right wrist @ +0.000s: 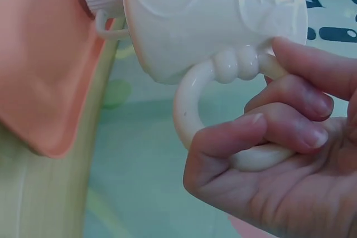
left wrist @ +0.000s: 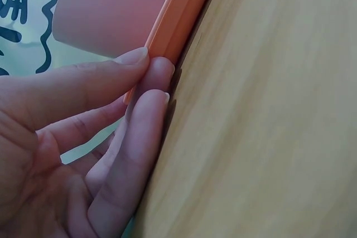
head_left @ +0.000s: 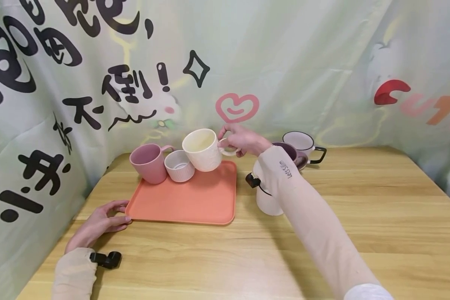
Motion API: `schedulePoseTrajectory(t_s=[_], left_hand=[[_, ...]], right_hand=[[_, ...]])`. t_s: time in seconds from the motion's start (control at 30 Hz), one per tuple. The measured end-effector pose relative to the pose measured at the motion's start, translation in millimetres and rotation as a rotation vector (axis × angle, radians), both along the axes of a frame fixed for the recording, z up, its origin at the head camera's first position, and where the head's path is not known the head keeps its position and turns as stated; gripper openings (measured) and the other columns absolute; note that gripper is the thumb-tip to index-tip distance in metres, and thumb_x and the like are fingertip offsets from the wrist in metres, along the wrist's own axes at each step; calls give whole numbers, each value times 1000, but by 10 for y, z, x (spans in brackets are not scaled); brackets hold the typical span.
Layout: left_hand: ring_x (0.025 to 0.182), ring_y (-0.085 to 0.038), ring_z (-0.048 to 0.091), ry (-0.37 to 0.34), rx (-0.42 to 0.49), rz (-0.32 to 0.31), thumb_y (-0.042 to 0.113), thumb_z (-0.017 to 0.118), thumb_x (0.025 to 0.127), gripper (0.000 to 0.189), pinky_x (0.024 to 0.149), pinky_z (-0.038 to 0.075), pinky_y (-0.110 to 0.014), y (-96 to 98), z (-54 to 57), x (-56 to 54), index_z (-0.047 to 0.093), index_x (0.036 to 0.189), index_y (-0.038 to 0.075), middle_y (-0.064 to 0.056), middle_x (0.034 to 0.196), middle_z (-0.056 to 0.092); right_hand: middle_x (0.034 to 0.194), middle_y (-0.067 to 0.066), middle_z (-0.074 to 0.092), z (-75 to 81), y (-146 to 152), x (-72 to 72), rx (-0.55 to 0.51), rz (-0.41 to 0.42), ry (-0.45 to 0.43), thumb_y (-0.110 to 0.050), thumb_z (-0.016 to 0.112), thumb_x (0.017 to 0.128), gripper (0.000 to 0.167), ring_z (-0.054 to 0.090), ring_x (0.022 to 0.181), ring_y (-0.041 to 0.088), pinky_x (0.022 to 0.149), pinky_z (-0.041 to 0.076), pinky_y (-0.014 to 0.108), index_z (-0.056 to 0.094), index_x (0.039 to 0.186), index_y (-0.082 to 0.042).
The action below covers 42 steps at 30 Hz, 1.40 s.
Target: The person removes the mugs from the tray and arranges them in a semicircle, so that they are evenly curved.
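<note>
My right hand grips the round handle of a cream mug with raised patterns, its fingers curled through the handle. The mug is held at the back right part of an orange tray, overlapping it in the head view. To its left on the tray stand a small white ribbed cup and a pink mug, close side by side along the back edge. At the front left corner of the tray my left hand pinches the rim between thumb and fingers, as the left wrist view shows.
Right of the tray, partly hidden by my right forearm, stand a white mug, a dark purple mug and a white mug with a black handle. A printed cloth hangs behind the wooden table.
</note>
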State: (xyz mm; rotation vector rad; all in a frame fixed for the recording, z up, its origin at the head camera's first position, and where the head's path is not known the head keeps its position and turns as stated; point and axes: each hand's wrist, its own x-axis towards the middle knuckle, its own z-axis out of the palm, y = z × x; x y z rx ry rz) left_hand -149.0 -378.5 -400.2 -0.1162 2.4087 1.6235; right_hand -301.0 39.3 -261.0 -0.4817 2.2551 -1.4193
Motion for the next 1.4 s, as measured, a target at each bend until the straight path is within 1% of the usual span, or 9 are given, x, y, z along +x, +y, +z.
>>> schedulePoseTrajectory(t_s=[0.2, 0.53, 0.63, 0.73, 0.87, 0.93, 1.07, 1.23, 1.4], left_hand=[[90, -12, 69, 2, 1, 5, 6, 74, 93, 73, 82, 61, -30, -13, -12, 7, 31, 149, -13, -24, 120, 52], [89, -11, 69, 18, 19, 7, 4, 74, 92, 73, 81, 62, -30, -13, -4, -11, 32, 148, -14, -17, 114, 54], [89, -10, 69, 13, 20, 8, 4, 74, 92, 73, 81, 62, -30, -12, -4, -13, 32, 148, -14, -17, 114, 54], [89, -11, 69, 11, 21, 8, 4, 75, 92, 74, 81, 61, -30, -7, -5, -20, 31, 149, -14, -17, 114, 54], [89, -11, 69, 10, 20, 9, 4, 75, 92, 74, 81, 61, -30, -3, -8, -25, 31, 149, -14, -18, 114, 55], [89, -11, 69, 10, 18, 8, 4, 75, 92, 74, 81, 62, -30, -2, -11, -24, 31, 149, -14, -19, 115, 55], [90, -12, 69, 13, 12, -1, 5, 75, 92, 74, 81, 62, -31, -13, -22, -11, 31, 148, -15, -21, 116, 54], [88, -12, 69, 15, 9, 6, 3, 74, 92, 73, 80, 62, -31, -38, -29, 18, 30, 148, -16, -22, 117, 52], [90, -11, 69, 15, 14, -1, 5, 75, 92, 75, 81, 62, -31, -21, -25, -7, 30, 149, -15, -21, 117, 53]], right_hand=[[64, 1, 34, 43, 0, 32, -9, -11, 25, -5, 62, 98, 18, 32, 59, 15, 49, 32, 25, 53, 113, -2], [61, 2, 35, 111, 116, 165, -61, -22, 38, -6, 62, 99, 15, 29, 55, 15, 46, 33, 25, 52, 111, -2], [60, 2, 37, 121, 152, 204, -71, -35, 45, -6, 62, 100, 15, 31, 55, 16, 45, 35, 25, 51, 110, -3], [62, 3, 42, 117, 212, 241, -85, -46, 50, -7, 61, 100, 15, 36, 56, 16, 46, 35, 24, 49, 108, -4], [67, 7, 53, 112, 301, 274, -84, -57, 71, -7, 61, 100, 15, 43, 59, 17, 47, 37, 24, 48, 106, -5], [69, 8, 56, 115, 342, 289, -83, -68, 84, -8, 61, 100, 15, 44, 59, 17, 47, 37, 24, 48, 106, -4], [71, 7, 57, 124, 417, 340, -92, -100, 91, -8, 61, 100, 16, 44, 58, 17, 47, 37, 24, 48, 107, -3], [71, 6, 58, 91, 514, 385, -126, -134, 102, -5, 61, 100, 14, 41, 53, 15, 45, 34, 22, 48, 105, -2], [70, 8, 55, 47, 648, 410, -183, -167, 109, -4, 58, 102, 12, 39, 52, 14, 45, 31, 22, 46, 104, -1]])
